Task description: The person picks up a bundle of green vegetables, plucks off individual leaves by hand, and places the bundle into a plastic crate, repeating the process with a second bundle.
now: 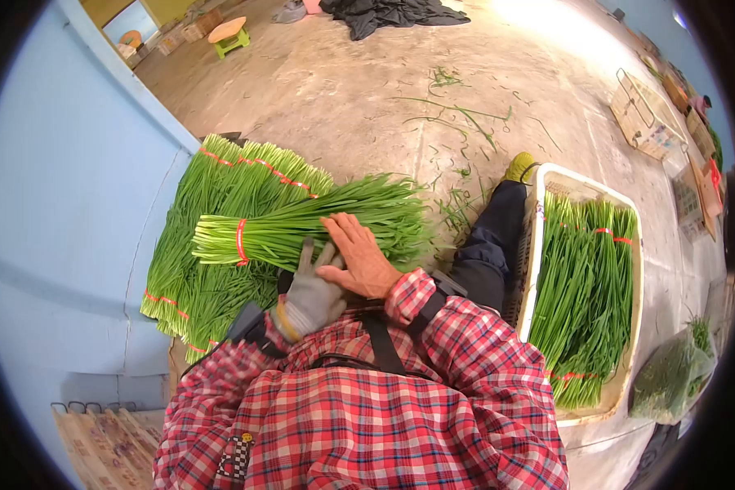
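Observation:
A bundle of garlic chives (294, 234) lies crosswise in front of me, tied near its pale stem end with a red band (241, 242). My right hand (359, 260), bare, rests flat across the leaves with its fingers stretched out. My left hand (309, 298) wears a grey glove and is at the near side of the bundle, its visible fingers extended and apart. The thumb of my right hand overlaps the glove. Beneath and to the left is a pile of banded chive bundles (212, 192).
On the right stands a white plastic crate (637, 278) holding banded chives. A filled plastic bag (670, 380) is beyond it. Loose leaves (465, 122) litter the floor ahead. A blue wall (73, 212) borders the left; a small stool (229, 34) and another crate (645, 118) stand farther off.

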Demonstrator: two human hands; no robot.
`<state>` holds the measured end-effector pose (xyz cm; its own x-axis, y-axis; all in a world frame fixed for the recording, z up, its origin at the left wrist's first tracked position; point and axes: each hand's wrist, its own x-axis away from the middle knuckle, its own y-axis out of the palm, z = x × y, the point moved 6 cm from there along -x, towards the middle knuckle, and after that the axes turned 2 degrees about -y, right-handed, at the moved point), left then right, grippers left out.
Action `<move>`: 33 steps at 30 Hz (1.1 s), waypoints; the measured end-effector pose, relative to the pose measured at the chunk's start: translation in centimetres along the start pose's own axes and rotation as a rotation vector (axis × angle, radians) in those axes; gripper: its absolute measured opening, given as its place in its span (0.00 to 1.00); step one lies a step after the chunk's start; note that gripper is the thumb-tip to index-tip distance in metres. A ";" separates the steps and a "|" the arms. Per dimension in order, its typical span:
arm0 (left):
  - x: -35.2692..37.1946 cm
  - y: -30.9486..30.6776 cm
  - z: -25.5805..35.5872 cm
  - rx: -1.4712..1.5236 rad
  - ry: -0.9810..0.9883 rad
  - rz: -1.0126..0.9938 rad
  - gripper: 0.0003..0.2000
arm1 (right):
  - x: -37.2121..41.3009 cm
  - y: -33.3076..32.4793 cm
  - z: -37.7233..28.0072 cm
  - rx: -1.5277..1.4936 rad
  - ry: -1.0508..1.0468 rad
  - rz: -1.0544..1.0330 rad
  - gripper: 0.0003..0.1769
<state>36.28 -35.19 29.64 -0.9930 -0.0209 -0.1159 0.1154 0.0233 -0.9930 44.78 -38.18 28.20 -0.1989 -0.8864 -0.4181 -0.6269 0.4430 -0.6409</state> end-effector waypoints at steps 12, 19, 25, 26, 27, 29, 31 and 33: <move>14.4 7.8 -11.7 1.640 -0.873 0.597 0.25 | 1.0 1.5 1.1 0.267 0.036 -0.013 0.49; 9.1 8.4 -12.8 1.944 -0.527 0.440 0.33 | 0.2 1.6 -0.2 0.437 0.009 0.076 0.36; 8.6 6.9 -13.2 2.264 -0.535 0.720 0.32 | -0.7 2.6 -0.6 0.449 0.018 0.147 0.34; 8.0 5.8 -12.4 2.330 -0.474 0.651 0.31 | -0.7 2.7 -0.6 0.445 0.012 0.148 0.34; 7.9 5.4 -12.5 2.324 -0.471 0.657 0.31 | -0.7 2.8 -0.4 0.411 0.026 0.161 0.34; 7.6 4.1 -13.1 2.259 -0.403 0.678 0.30 | -0.9 2.5 0.2 0.377 0.020 0.175 0.35; 7.1 2.5 -14.2 2.217 -0.362 0.757 0.33 | -1.5 1.6 0.8 0.187 -0.117 0.139 0.36; 5.9 -2.4 -13.5 2.009 -0.172 0.666 0.38 | -2.3 -1.4 0.7 0.044 -0.173 0.193 0.33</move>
<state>29.81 -21.85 31.67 -0.8047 -0.5349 -0.2576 0.3394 -0.7705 0.5395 46.64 -36.65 29.67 -0.1774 -0.7506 -0.6365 -0.5556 0.6102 -0.5647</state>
